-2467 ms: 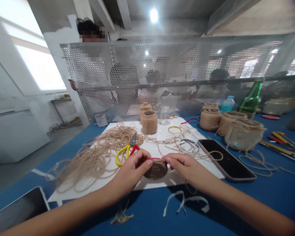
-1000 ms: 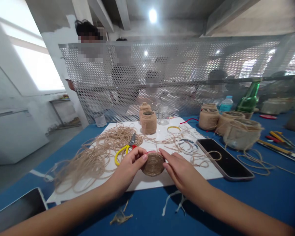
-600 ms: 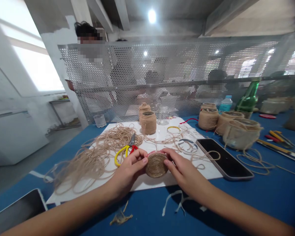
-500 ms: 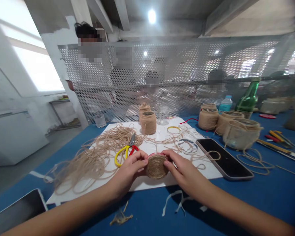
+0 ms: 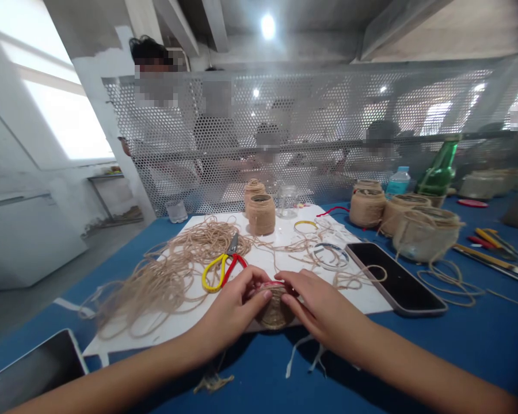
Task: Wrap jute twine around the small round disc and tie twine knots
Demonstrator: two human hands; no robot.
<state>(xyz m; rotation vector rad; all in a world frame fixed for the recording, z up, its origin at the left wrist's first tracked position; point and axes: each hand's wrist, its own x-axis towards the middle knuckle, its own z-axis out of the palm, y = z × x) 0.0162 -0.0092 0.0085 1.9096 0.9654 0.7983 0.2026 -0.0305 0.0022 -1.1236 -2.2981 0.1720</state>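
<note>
Between my hands, just above the table's near side, is a round lid (image 5: 276, 315) covered in coiled twine, with a bit of red at its upper edge. My left hand (image 5: 233, 302) grips its left side, thumb on the face and fingers behind. On the other side my right hand (image 5: 322, 302) holds it the same way; the fingers partly hide the rim. A strand of twine (image 5: 275, 261) runs up behind the lid. Scissors (image 5: 233, 246) with one yellow and one red handle lie beyond my left hand, beside a loose heap of twine (image 5: 198, 241).
White paper (image 5: 371, 296) covers part of the blue table (image 5: 250, 379). A twine-wrapped jar (image 5: 261, 217) and a clear glass jar (image 5: 289, 204) stand at the back. At right lie a phone (image 5: 392, 279), several wrapped jars (image 5: 366, 208) and a green bottle (image 5: 440, 169). People sit behind a perforated screen (image 5: 237, 172).
Both hands have brought the lid slightly lower and nearer to me. It is tipped so its face shows less, and my fingers have closed in over its upper edge.
</note>
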